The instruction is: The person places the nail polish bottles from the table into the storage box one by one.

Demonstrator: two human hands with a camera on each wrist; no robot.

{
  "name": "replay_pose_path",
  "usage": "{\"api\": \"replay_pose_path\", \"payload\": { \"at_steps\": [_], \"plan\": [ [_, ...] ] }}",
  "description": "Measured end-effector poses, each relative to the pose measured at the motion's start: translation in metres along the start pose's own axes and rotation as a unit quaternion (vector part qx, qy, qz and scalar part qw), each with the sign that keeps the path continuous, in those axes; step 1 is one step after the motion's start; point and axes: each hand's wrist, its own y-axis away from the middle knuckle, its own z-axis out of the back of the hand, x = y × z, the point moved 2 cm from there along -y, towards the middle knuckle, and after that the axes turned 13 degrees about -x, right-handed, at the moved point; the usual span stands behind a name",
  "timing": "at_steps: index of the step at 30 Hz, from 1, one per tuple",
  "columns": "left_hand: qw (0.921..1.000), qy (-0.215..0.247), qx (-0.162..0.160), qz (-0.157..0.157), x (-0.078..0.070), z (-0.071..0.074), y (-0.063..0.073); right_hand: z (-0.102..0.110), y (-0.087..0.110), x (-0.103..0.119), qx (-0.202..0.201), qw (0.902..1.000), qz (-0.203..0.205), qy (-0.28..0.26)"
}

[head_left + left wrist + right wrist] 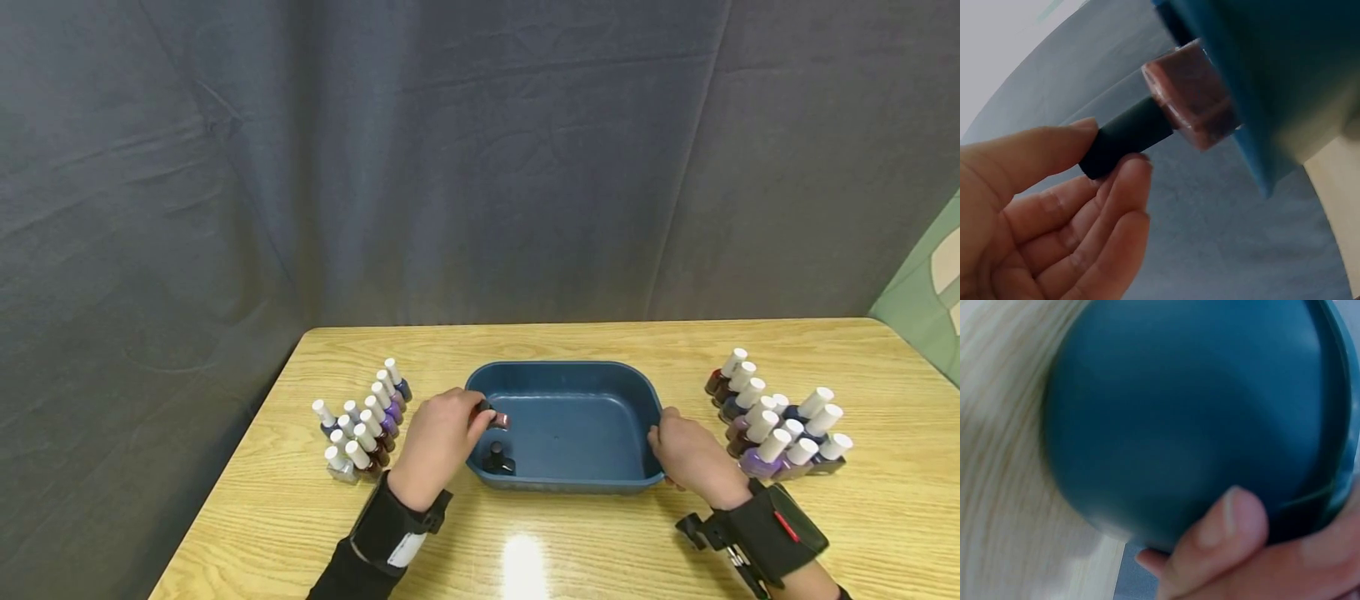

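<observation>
My left hand (437, 442) pinches a nail polish bottle (1191, 97) by its black cap, between thumb and fingers. The bottle's pinkish-brown glass body points away from the hand, over the left end of a dark blue plastic basin (558, 484). Inside the basin's near left corner is another bottle with a black cap (497, 461). At the opposite end, my right hand (697, 457) grips the basin's rim. The right wrist view shows its fingers (1216, 528) against the basin's outer wall.
White-capped nail polish bottles (367, 435) stand in slanted rows left of the basin. More white-capped bottles (768, 450) are grouped at the right, just beyond my right hand. The wooden table (592, 550) ends at a grey cloth backdrop (495, 183).
</observation>
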Motion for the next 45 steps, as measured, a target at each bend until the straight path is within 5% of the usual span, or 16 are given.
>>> {"api": "replay_pose_path", "payload": {
  "at_steps": [17, 38, 45],
  "plan": [
    [0.9969, -0.015, 0.077, -0.003, 0.004, -0.020, 0.005, 0.000, 0.000, 0.000, -0.002, 1.0000, 0.000, 0.001],
    [0.9942, -0.057, 0.067, -0.061, 0.004, -0.023, 0.008, 0.000, 0.000, 0.001, 0.003, 1.0000, -0.003, 0.002],
    [0.9907, -0.073, 0.090, -0.071, 0.003, -0.024, 0.009, 0.001, 0.000, 0.001, 0.006, 1.0000, -0.004, 0.003]
  ]
}}
